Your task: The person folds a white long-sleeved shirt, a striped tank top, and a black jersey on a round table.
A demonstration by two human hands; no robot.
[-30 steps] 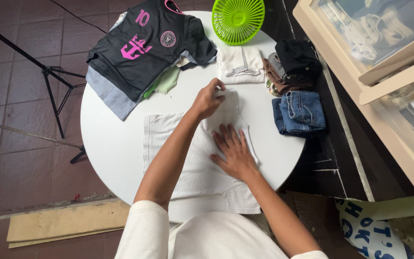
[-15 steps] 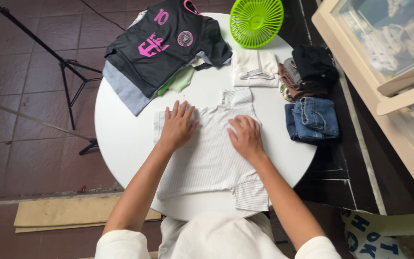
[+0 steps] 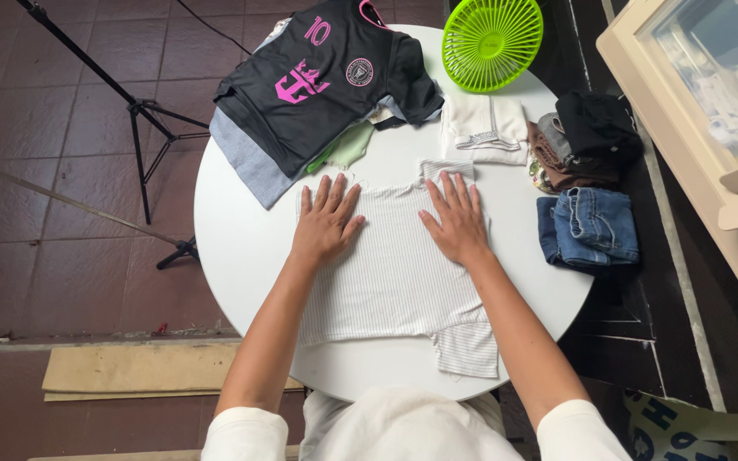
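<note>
Forearms hid part of the striped shirt (image 3: 395, 273); left hand (image 3: 326, 224) and right hand (image 3: 457, 220) lay flat, apart, on the round white table (image 3: 232, 248), tiled floor (image 3: 53, 171) below.

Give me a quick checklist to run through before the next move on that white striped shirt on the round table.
1. Left hand flat on the white striped fabric shirt: ok.
2. Right hand flat on it, fingers spread: ok.
3. Shirt fully on the round white table: ok.
4. Shirt clear of the black jersey with pink print: ok.
5. Folded blue denim jeans apart from the shirt: ok.
6. Wrinkles under the palms: cannot tell.
</note>
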